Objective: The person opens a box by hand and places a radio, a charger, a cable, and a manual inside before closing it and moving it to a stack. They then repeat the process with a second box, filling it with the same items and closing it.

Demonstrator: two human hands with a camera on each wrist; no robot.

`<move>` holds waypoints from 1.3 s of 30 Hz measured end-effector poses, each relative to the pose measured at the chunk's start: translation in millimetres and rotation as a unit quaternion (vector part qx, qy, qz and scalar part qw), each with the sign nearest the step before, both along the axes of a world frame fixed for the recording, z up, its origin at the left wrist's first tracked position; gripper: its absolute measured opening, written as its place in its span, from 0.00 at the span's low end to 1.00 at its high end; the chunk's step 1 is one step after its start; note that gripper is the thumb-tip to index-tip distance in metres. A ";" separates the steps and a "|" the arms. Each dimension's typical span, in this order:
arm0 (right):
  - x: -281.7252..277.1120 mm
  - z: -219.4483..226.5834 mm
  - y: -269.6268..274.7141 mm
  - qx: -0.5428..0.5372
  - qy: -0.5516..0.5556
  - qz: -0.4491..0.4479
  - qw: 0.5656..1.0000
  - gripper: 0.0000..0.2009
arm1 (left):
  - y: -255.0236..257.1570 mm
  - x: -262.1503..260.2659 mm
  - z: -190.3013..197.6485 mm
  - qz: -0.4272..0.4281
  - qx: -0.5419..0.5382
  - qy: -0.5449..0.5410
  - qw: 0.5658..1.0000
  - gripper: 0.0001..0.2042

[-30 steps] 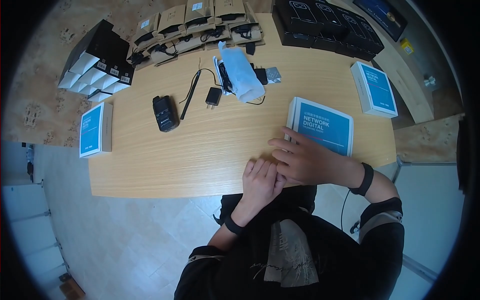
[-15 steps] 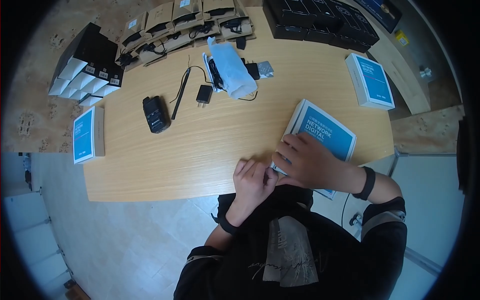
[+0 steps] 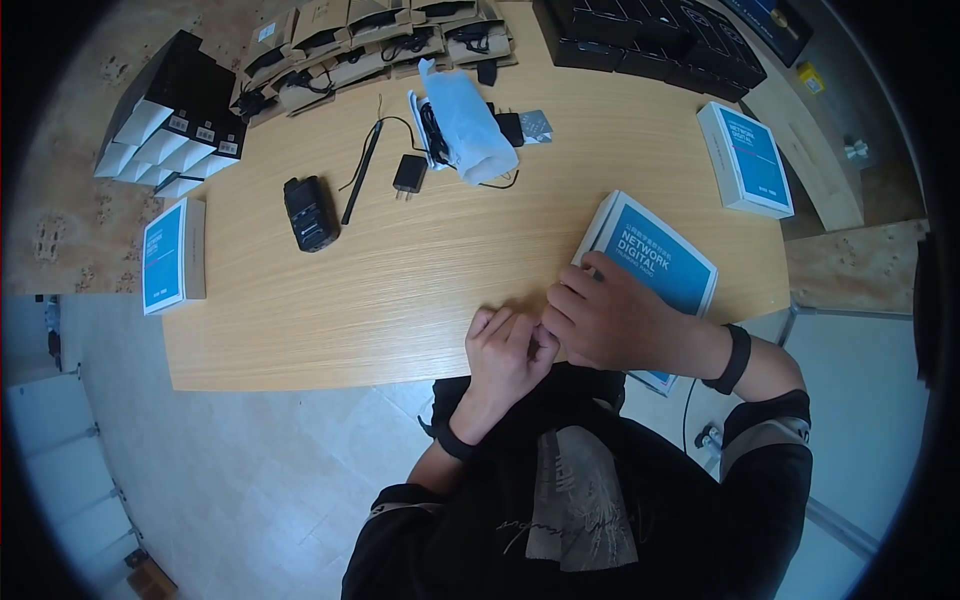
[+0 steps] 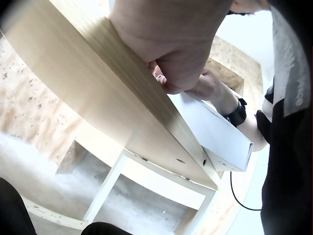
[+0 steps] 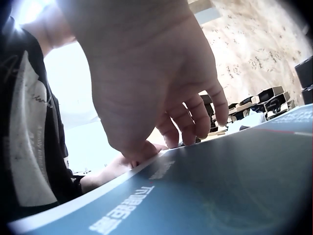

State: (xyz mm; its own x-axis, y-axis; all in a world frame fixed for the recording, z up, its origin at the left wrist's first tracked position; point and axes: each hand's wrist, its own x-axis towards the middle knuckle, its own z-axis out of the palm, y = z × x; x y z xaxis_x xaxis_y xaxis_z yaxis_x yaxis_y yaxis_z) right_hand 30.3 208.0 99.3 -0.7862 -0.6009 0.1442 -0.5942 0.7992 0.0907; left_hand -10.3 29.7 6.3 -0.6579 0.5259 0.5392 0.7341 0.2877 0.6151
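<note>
A blue-and-white box (image 3: 655,250) lies at a slant on the right of the table, its near corner beyond the front edge; its white side (image 4: 215,132) shows in the left wrist view. My right hand (image 3: 625,320) lies over the box's left end, and its bent fingers and thumb grip the edge in the right wrist view, where the hand (image 5: 151,83) is close above the blue face (image 5: 205,181). My left hand (image 3: 505,355), its fingers curled, meets the right fingertips beside the box's near left corner. What the left fingertips hold is hidden.
A black radio (image 3: 311,214), an antenna (image 3: 362,172), an adapter (image 3: 409,174) and a pale bag (image 3: 470,130) lie left and behind. Blue boxes stand at left (image 3: 174,256) and right (image 3: 747,160). Brown cartons (image 3: 320,35) and black boxes (image 3: 650,45) line the back.
The box has turned clockwise, its near corner now past the table edge. My right fingers have gone from spread to bent at its left end; my left hand has moved slightly left.
</note>
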 end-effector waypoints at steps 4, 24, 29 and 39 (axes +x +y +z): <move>-5.6 15.3 20.0 0.054 0.013 -0.037 0.998 0.13 | -2.6 -2.0 -1.8 0.025 0.013 -0.022 0.999 0.04; -9.5 -1.5 -1.6 -0.049 -0.006 0.015 0.999 0.12 | -2.0 1.1 1.7 0.030 0.004 -0.037 0.999 0.08; -13.8 1.2 -1.9 -0.052 -0.044 0.032 0.997 0.12 | -1.8 0.1 2.0 0.020 -0.003 -0.044 0.999 0.09; -13.1 72.6 16.8 -0.101 -0.075 0.010 0.992 0.07 | -0.3 0.3 0.4 0.035 0.011 -0.042 0.998 0.05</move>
State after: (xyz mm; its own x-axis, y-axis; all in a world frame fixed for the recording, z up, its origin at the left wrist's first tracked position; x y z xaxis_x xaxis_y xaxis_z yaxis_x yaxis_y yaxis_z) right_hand 17.2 224.9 171.9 -0.7959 -0.5875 0.1464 -0.6052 0.7796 -0.1611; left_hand -10.0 29.4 6.7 -0.7360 0.4655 0.4916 0.6584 0.3230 0.6798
